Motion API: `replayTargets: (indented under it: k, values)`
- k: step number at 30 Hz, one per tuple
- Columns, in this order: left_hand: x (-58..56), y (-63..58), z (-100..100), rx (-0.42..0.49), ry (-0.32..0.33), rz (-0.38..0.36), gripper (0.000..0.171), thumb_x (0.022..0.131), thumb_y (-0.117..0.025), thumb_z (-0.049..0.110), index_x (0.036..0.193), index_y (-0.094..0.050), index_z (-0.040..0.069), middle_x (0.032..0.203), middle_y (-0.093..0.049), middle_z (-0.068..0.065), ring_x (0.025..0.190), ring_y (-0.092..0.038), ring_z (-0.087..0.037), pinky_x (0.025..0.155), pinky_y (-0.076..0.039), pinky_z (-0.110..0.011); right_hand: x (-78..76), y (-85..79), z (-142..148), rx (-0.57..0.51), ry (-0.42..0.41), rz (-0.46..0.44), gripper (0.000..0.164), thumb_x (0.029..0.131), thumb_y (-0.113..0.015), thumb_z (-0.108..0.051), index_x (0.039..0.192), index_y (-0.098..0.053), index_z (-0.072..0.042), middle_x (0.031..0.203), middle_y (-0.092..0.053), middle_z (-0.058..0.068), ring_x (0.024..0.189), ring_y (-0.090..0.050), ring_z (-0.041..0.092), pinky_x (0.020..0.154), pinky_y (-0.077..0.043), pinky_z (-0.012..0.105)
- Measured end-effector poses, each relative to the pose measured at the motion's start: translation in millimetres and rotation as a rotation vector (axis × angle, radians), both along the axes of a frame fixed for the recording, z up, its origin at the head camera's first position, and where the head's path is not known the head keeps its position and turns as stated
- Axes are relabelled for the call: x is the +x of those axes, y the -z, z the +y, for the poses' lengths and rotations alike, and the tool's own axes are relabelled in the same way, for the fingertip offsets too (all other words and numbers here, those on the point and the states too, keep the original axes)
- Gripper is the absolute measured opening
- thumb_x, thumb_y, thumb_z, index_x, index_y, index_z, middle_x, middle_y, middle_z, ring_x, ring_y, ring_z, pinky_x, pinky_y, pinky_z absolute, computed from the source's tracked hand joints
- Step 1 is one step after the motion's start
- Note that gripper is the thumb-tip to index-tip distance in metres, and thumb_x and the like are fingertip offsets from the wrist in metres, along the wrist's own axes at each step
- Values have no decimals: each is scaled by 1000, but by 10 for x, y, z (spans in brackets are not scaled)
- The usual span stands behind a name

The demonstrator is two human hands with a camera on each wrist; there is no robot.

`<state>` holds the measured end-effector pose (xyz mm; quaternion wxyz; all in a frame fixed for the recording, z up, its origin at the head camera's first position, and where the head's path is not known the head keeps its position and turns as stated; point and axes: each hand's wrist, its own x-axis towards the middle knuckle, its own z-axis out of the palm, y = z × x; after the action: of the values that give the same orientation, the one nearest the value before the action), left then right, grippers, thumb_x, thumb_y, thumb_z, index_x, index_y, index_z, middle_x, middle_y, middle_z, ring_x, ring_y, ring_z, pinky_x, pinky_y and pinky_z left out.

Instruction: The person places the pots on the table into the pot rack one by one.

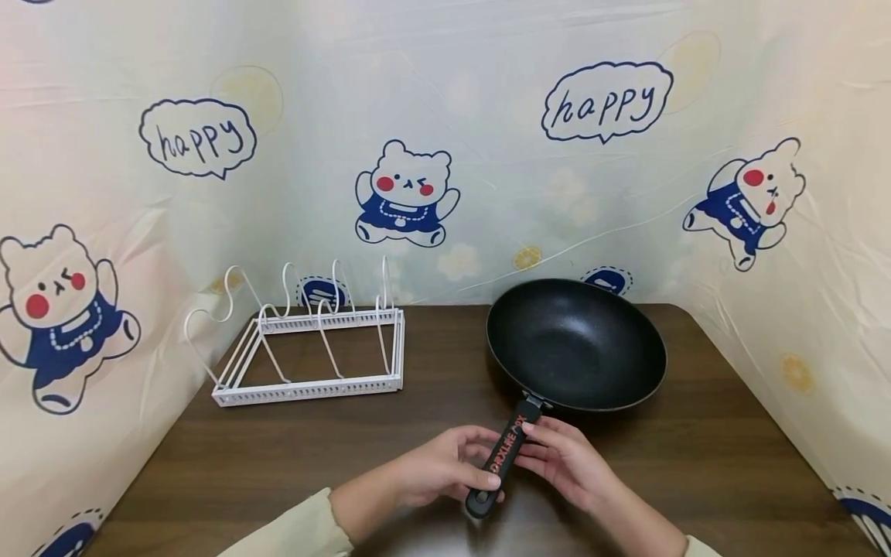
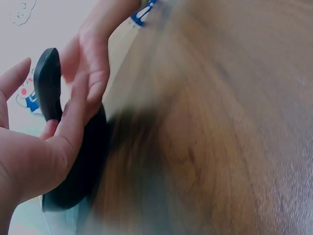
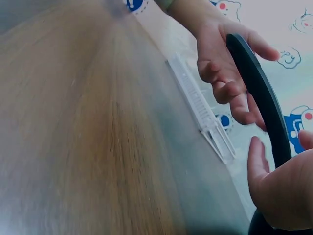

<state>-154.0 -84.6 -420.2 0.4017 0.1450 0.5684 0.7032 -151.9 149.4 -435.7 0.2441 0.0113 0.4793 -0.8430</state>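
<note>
A black frying pan [image 1: 574,348] with deep, sloping sides is at the right of the table, its handle [image 1: 506,449] angled towards me and bearing red lettering. My left hand [image 1: 435,468] is around the handle's near end, thumb above and fingers below. Farther up, near the pan body, my right hand [image 1: 574,468] lies along the handle's right side. In the left wrist view, a gap shows between the left thumb [image 2: 17,76] and the handle. The right wrist view has the right fingers [image 3: 257,159] beside the handle, loosely spread.
A white rack [image 1: 306,391] with several curved wire dividers stands on the left of the brown wooden table [image 1: 299,456]. Behind and at both sides hangs a pale cloth [image 1: 487,193] printed with bears and "happy" bubbles.
</note>
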Motion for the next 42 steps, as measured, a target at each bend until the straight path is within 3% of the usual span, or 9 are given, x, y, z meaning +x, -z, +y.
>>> replayTargets:
  k: [5, 11, 18, 24, 30, 35, 39, 42]
  values:
    - [22, 9, 30, 55, 49, -59, 68, 88, -64, -6, 145, -29, 2, 124, -58, -20, 86, -69, -26, 70, -58, -40, -49, 39, -116, -34, 40, 39, 29, 96, -53, -1, 123, -44, 2, 110, -65, 9, 98, -64, 18, 92, -51, 37]
    - [4, 21, 19, 64, 76, -70, 65, 90, -57, -10, 145, -26, 4, 112, -65, -13, 79, -69, -21, 66, -58, -34, -122, 104, -184, -55, 82, 49, 46, 94, -53, 5, 136, -33, 3, 117, -61, 7, 96, -61, 17, 89, -51, 36]
    - [4, 49, 0, 59, 65, -58, 59, 90, -56, -12, 138, -30, 9, 106, -63, -9, 76, -66, -18, 62, -57, -32, -137, 149, -222, -46, 122, 46, 46, 93, -55, 6, 134, -34, 2, 114, -61, 8, 93, -61, 15, 86, -53, 35]
    - [64, 145, -36, 79, 76, -56, 60, 87, -57, -14, 135, -29, 11, 106, -61, -10, 75, -66, -20, 61, -58, -33, -84, 172, -259, 11, 136, 67, 54, 89, -57, 9, 137, -32, 5, 110, -62, 7, 94, -61, 15, 84, -52, 31]
    - [149, 221, -37, 120, 69, -45, 61, 87, -58, -15, 133, -30, 12, 106, -61, -10, 76, -67, -21, 63, -58, -35, -51, 182, -257, 70, 113, 155, 54, 87, -61, 7, 134, -36, 7, 108, -61, 8, 96, -60, 17, 81, -52, 30]
    - [196, 272, -24, 160, 64, -33, 64, 87, -60, -14, 136, -27, 11, 110, -60, -11, 78, -68, -21, 69, -58, -37, -61, 177, -248, 119, 91, 255, 48, 86, -63, 6, 129, -43, 2, 107, -62, 8, 87, -58, 16, 67, -48, 24]
    - [193, 301, -27, 209, 52, -16, 66, 88, -61, -13, 139, -25, 9, 114, -61, -13, 80, -70, -23, 71, -58, -38, -101, 125, -258, 148, 74, 348, 48, 86, -64, 5, 129, -44, 0, 109, -62, 10, 79, -54, 14, 59, -43, 21]
    - [163, 322, -40, 261, 81, -16, 59, 90, -60, -9, 138, -28, 3, 115, -62, -12, 84, -71, -23, 75, -58, -40, -135, 66, -276, 149, 64, 407, 48, 86, -65, 4, 129, -45, -1, 110, -61, 12, 76, -53, 13, 57, -42, 20]
